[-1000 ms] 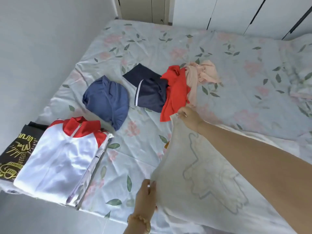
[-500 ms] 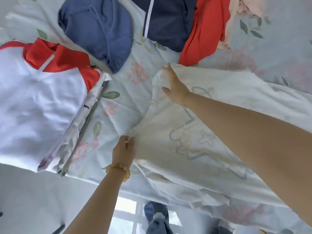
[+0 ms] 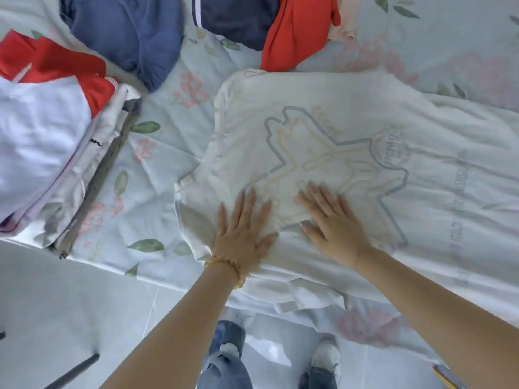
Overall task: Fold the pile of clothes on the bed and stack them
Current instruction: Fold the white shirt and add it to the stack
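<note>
both hands, left hand (image 3: 243,228) and right hand (image 3: 334,223), lie spread flat on the white shirt (image 3: 323,130), whose long axis runs toward frame right, nearer the right hand.

Both hands lie flat, fingers straight, side by side on a white shirt (image 3: 351,141) spread across the floral bed (image 3: 157,153): left hand (image 3: 243,234), right hand (image 3: 334,223). A folded stack (image 3: 47,141) sits at left; blue (image 3: 132,32), navy (image 3: 238,18) and red (image 3: 295,29) garments lie beyond the shirt.
</note>
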### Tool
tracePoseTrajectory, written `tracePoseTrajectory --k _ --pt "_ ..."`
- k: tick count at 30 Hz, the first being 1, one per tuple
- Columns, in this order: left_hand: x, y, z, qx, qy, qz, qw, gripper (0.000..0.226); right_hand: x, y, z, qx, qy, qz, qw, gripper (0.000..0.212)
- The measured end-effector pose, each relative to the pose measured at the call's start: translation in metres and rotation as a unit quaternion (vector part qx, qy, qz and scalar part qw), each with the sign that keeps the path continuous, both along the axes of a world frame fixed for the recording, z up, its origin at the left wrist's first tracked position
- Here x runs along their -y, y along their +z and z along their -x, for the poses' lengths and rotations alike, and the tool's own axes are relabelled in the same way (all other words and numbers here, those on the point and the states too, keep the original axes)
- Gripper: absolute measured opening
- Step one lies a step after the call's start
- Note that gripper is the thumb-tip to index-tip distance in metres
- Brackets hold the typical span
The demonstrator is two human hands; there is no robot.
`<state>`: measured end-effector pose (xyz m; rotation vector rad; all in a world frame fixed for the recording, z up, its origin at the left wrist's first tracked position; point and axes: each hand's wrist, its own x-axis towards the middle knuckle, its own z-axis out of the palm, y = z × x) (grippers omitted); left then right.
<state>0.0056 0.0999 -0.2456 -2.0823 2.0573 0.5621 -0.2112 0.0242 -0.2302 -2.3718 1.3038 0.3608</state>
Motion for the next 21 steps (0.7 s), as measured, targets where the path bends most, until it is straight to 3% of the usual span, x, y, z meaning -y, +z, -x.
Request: tracePoseTrajectory --k 7,21 --pt "-0.012 -0.032 0.006 0.021 0.005 0.114 0.993 0.068 -0.017 -0.043 0.005 0.063 -0.018 0.130 0.989 0.060" --pt "-0.020 -0.046 0.003 0.005 0.012 0.200 0.980 0.065 -0.019 -0.057 0.011 0.148 -0.010 0.161 0.976 0.062"
